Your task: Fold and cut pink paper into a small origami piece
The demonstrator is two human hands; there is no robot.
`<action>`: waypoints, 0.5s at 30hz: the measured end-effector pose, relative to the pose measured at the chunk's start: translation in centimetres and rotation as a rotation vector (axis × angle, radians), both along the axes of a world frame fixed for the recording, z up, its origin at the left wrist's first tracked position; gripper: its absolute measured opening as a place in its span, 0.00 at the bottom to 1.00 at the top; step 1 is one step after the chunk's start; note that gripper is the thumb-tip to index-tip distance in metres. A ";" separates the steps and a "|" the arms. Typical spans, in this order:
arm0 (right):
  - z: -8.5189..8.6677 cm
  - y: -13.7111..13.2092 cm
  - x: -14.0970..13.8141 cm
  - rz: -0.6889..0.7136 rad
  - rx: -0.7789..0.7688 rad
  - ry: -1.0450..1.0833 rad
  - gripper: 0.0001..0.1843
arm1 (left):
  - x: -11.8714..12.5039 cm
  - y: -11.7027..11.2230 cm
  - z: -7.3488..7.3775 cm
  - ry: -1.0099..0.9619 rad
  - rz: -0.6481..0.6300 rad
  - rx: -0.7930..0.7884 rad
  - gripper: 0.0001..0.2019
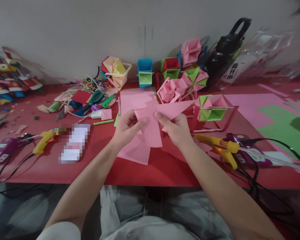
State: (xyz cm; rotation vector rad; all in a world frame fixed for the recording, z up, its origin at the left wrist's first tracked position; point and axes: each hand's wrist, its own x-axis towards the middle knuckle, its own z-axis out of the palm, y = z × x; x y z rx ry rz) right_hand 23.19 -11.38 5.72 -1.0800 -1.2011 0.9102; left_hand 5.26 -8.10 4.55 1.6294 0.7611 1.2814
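Observation:
My left hand (128, 128) and my right hand (175, 128) both pinch a partly folded pink paper sheet (151, 130) just above the red table (150, 170). The left thumb presses on the sheet's left edge. The right thumb sits near the top, where a pointed pink flap (176, 108) sticks out to the right. More pink sheets (135, 98) lie flat under and behind the folded one.
Folded paper boxes in pink, green, blue and red (180, 76) stand at the back. A yellow glue gun (218, 145) with cables lies right; another yellow glue gun (43, 140) lies left. Scissors and scraps (95, 100) clutter the back left. Green and pink sheets (285, 126) cover the right.

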 end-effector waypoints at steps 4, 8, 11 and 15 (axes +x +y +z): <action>0.4 -0.3 0.0 -0.020 -0.021 -0.030 0.19 | 0.1 -0.1 -0.2 0.032 0.046 0.042 0.12; 0.5 -0.6 -0.1 -0.005 -0.012 -0.046 0.18 | 0.1 -0.3 0.0 0.059 0.086 0.049 0.12; 0.3 -0.5 -0.2 -0.002 -0.035 -0.024 0.15 | 0.2 -0.4 0.3 0.079 0.086 0.053 0.11; 0.2 -0.4 -0.2 0.017 -0.074 0.037 0.15 | 0.1 -0.5 0.4 0.087 0.073 0.072 0.09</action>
